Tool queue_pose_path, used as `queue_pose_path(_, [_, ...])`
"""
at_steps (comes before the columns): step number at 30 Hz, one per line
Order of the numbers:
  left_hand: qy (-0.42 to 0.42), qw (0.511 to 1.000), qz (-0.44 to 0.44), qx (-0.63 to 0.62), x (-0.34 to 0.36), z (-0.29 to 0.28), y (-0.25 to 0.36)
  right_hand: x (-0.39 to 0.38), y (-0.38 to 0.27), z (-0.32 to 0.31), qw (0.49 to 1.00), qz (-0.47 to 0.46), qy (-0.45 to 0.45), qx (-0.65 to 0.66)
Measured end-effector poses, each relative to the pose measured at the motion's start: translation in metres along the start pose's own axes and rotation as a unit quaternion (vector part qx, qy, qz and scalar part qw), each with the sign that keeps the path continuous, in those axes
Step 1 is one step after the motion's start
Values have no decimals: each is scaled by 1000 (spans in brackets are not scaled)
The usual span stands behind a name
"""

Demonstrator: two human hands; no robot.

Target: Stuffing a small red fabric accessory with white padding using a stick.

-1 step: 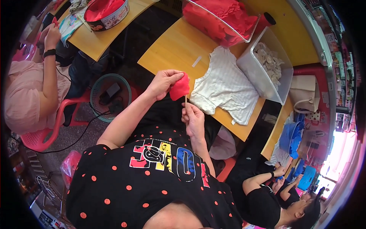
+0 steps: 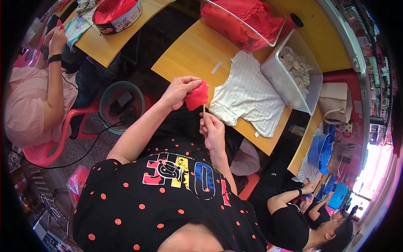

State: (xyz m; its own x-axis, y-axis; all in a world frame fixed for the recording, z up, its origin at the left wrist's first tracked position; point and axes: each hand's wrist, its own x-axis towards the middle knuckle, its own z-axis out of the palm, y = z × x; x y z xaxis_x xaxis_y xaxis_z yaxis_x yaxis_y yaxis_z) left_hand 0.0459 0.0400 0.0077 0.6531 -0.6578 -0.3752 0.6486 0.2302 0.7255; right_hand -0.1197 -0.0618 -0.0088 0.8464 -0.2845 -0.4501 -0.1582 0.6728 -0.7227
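Observation:
Between finger and thumb of my left hand [image 2: 181, 93] is the upper edge of a small red fabric piece [image 2: 196, 96], which hangs down toward the right. My right hand [image 2: 213, 129], just below it, pinches a thin wooden stick [image 2: 204, 109]. The stick points up, and its top end meets the lower edge of the fabric; whether it goes inside is hidden. Right of my hands, a white striped child's top [image 2: 247, 94] lies flat on the wooden table [image 2: 184, 52].
At the table's far side, a clear bin [image 2: 275, 42] holds red fabric pieces, beside another clear bin [image 2: 268, 69] of whitish pieces. A small white strip [image 2: 216, 67] lies on the table. A teal basket [image 2: 103, 94] stands on the floor at left. Other people sit left and lower right.
The lower part of the red fabric piece has shifted very slightly to the left. Both my hands stay in nearly the same place.

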Motion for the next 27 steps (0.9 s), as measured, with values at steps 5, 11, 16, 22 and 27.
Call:
queue_pose_path(5, [6, 999, -10, -44, -2, 2, 3, 3, 5, 3, 1000, -4, 8, -18])
queue_pose_path(11, [13, 997, 30, -63, 7, -10, -4, -1, 12, 12, 994, -103, 32, 6])
queue_pose_path(16, [-20, 997, 4, -70, -3, 5, 11, 3, 5, 4, 997, -76, 31, -11])
queue_pose_path(22, [6, 999, -31, -39, 1, 3, 1, 4, 6, 4, 997, -67, 26, -23])
queue_pose_path(27, [0, 997, -26, -72, 0, 4, -6, 2, 12, 4, 996, -81, 46, 9])
